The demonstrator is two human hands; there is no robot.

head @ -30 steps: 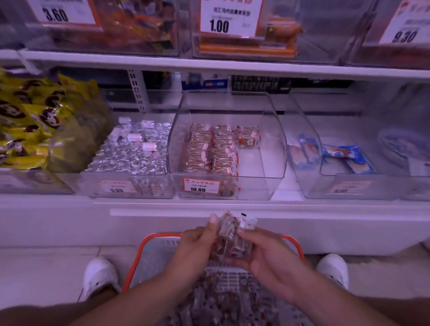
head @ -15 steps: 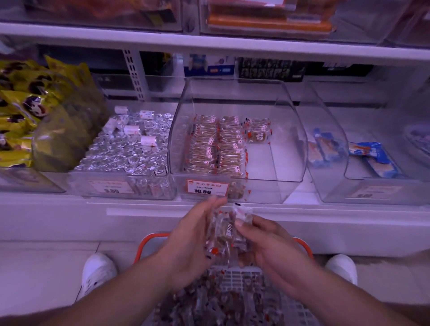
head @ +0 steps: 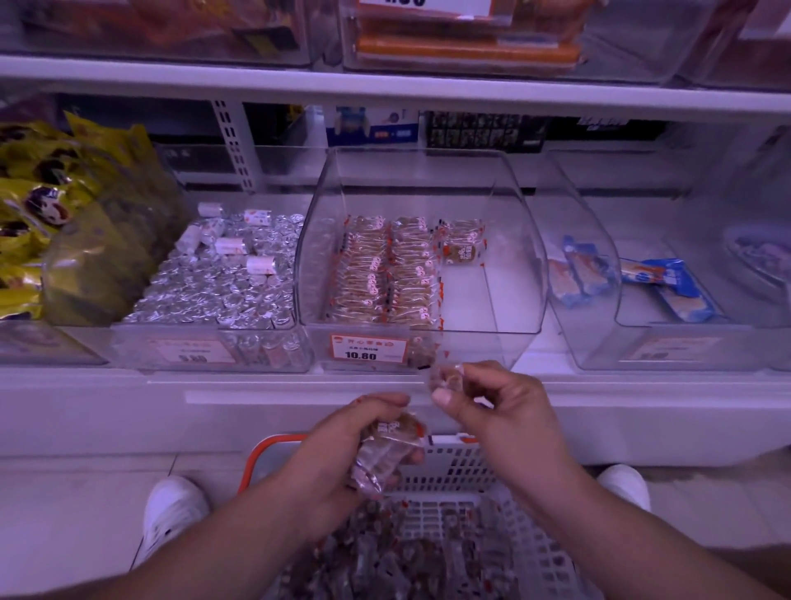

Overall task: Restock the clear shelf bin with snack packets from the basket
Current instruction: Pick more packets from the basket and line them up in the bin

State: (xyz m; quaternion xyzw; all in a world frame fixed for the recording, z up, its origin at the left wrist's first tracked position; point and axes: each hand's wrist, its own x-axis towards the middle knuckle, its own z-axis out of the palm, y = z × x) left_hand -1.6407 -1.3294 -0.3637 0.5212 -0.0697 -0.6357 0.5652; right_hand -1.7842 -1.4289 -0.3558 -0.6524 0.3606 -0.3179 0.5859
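Pinching one small clear-wrapped snack packet (head: 445,379) in my right hand (head: 492,407), I am hovering just below the clear plastic shelf bin (head: 513,240). My left hand (head: 342,445) is clutching a loose bunch of packets (head: 385,454) over the orange-rimmed white basket (head: 462,467); I am judging that slippery film could slide free.

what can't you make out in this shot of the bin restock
- Head view: the price tag on the upper shelf is cut off by the top edge.
- How many packets the left hand grips: its fingers cover the bundle.
- Print on the packet pinched by the right hand: too small and blurred.
- The basket: forearms and the bottom edge hide most of it.
- Small print on the clear bin's label: blurred.
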